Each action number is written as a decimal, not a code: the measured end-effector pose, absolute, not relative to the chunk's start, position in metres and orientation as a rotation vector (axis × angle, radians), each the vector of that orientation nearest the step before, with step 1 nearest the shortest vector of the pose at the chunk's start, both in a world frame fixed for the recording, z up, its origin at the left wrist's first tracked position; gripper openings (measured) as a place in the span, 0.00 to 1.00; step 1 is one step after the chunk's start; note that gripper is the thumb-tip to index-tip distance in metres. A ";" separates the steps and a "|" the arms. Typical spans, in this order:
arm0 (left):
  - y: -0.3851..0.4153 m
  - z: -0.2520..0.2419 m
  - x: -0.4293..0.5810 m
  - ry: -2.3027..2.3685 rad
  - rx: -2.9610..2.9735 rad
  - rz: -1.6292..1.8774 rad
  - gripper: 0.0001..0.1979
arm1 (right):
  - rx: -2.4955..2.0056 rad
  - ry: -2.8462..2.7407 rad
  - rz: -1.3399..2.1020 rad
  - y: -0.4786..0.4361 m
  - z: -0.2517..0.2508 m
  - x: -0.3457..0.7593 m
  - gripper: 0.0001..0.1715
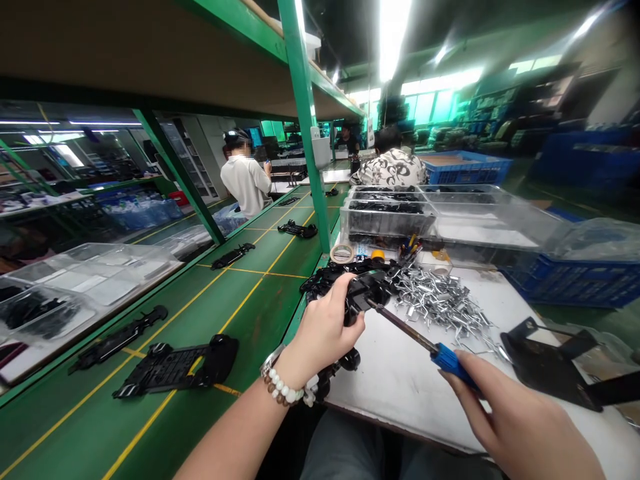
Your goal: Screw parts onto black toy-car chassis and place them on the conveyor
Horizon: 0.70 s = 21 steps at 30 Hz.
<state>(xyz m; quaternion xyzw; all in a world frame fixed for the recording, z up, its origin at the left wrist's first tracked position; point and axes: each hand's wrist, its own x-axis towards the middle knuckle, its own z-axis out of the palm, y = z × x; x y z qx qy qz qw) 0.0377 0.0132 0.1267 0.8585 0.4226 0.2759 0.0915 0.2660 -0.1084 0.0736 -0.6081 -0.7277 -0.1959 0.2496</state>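
Observation:
My left hand (327,323) grips a black plastic car chassis (367,293) at the edge of the white table, thumb and fingers closed on it. In my right hand (515,413) is a screwdriver (453,363) with a blue handle and a long shaft. Its tip meets the near side of the chassis, though the exact spot of contact is too small to make out. Just beyond it lies a pile of bent silvery metal pieces (440,300). More black parts (320,277) are heaped behind my left hand.
Left runs a green conveyor (265,300) carrying several black chassis (175,367). A green post (307,127) rises beside the table (400,380). Clear plastic bins (390,213), a tape roll (343,253) and a black metal stand (555,360) stand around. Co-workers (245,173) sit farther off.

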 end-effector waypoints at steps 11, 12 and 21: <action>0.013 0.127 0.040 1.280 2.553 0.802 0.27 | -1.696 -2.002 -0.440 -0.104 0.070 0.263 0.18; 0.013 0.127 0.040 1.282 2.552 0.803 0.27 | -1.702 -1.997 -0.432 -0.103 0.070 0.263 0.18; 0.015 0.127 0.035 1.243 2.542 0.822 0.27 | -1.789 -1.996 -0.337 -0.097 0.070 0.259 0.18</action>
